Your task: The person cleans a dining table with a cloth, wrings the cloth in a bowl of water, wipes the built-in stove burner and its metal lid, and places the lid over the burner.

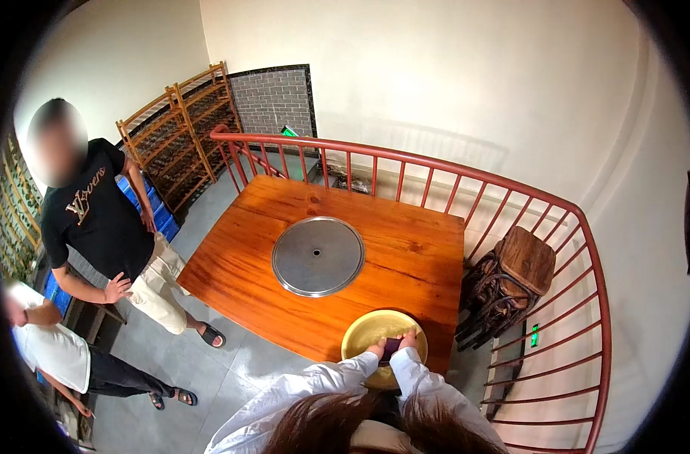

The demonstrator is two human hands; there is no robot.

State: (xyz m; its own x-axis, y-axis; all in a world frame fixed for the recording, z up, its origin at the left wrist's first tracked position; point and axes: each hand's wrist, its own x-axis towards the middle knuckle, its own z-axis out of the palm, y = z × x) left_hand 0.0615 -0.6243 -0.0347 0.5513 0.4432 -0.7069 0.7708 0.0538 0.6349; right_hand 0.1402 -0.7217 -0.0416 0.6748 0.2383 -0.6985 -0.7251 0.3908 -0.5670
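Note:
A yellow basin (352,333) stands at the near edge of the wooden table (405,257). Over its inside, my left hand (377,348) and my right hand (409,338) hold a dark purple cloth (391,348) between them, with fingers closed on it from both sides. Pale liquid seems to lie in the basin below the hands. A round metal plate (318,257) with a small hole at its centre is set into the tabletop, beyond the basin to the left.
A red railing (405,157) curves behind and right of the table. Stacked wooden stools (522,261) stand at the right. Two people stand at the left, one in a black shirt (95,212), one in a white shirt (54,348). Wooden racks (182,129) stand behind.

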